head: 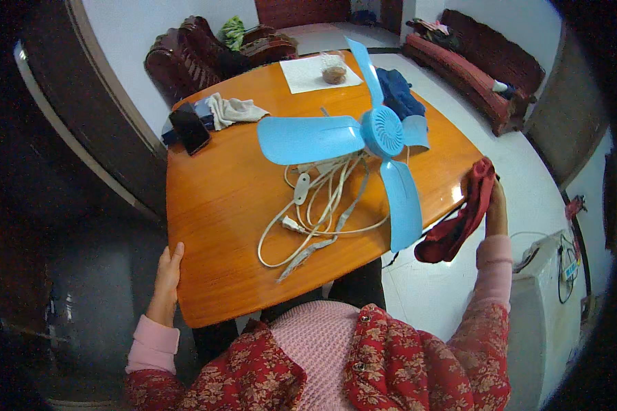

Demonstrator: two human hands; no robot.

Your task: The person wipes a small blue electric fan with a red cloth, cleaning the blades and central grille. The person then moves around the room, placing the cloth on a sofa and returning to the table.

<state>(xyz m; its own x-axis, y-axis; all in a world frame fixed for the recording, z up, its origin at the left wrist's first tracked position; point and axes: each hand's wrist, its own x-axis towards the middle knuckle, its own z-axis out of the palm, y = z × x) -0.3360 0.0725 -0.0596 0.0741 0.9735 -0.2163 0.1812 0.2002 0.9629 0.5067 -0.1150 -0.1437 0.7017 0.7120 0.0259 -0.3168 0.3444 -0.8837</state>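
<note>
My left hand (169, 269) grips the left edge of a wooden table (221, 205), its thumb on the rim and its other fingers mostly hidden. At the table's right corner, my right hand (496, 208) is against a dark red cloth item (463, 223) that hangs past the edge. The cloth hides its fingers, so whether they hold the cloth or the table is unclear. A light blue plastic fan (383, 132) with broad blades lies on the table. Under and before it is a loosely coiled white cord (334, 200) with an inline switch (302, 188) and a plug (291, 224).
On the table are a black phone-like device (190, 128), a beige cloth (236, 110), dark blue fabric (401, 92) and a bagged brown item (334, 75) on white paper (301, 77). Wooden seats (180, 61) and a red-cushioned bench (457, 72) stand beyond. A white appliance (540, 293) is at right.
</note>
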